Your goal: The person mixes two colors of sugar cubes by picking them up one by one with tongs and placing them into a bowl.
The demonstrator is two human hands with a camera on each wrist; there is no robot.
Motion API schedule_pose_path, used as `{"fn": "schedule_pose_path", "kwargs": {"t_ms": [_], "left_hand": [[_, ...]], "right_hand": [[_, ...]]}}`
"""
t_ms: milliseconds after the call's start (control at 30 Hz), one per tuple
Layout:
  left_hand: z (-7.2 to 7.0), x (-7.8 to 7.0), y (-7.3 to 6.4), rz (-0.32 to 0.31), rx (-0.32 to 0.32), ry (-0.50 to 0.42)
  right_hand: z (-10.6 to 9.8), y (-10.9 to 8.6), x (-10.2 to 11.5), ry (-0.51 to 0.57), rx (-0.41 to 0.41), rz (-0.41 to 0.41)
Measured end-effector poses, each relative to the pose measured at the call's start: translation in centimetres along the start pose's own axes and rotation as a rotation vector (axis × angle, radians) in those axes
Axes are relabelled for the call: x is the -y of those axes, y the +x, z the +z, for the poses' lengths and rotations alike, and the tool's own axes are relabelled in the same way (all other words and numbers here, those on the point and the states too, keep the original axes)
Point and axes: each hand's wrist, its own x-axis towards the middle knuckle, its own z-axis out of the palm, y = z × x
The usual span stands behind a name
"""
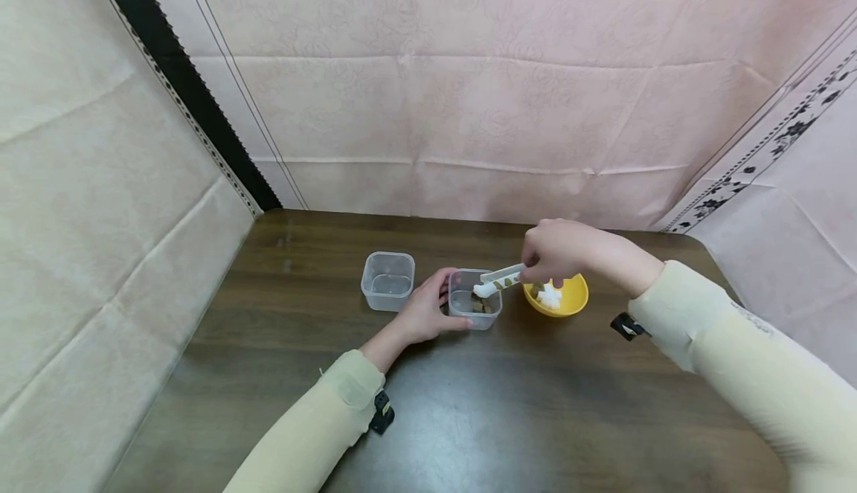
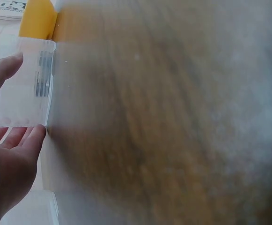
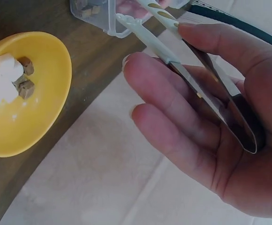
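Observation:
My left hand holds a clear plastic container, thumb on one side and fingers on the other. Brown cubes lie inside it. In my right hand is a pair of small tongs with pale, patterned tips and metal arms, pinched between thumb and fingers. The tong tips hover over the container, slightly apart; the head view does not show clearly whether anything is between them. Just below the right hand stands a yellow bowl with white pieces and a few brown cubes.
A second clear container stands to the left of the held one. All of it rests on a dark wooden table. Pale cloth hangs behind the table's far edge and along both sides.

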Motion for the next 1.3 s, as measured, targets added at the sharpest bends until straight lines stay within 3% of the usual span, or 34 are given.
{"fn": "schedule_pose_path", "kwargs": {"t_ms": [267,900,1300], "left_hand": [[0.0,0.1,0.0,-0.012,-0.003,0.004],[-0.1,0.0,0.0,-0.018,0.003,0.000],[0.0,0.2,0.0,-0.009,-0.005,-0.017]], "right_hand": [[0.3,1.6,0.8,-0.058,0.074,0.063],[1.1,4.0,2.7,-0.246,0.113,0.043],[1.1,5.0,3.2,-0.229,0.165,0.109]]}}
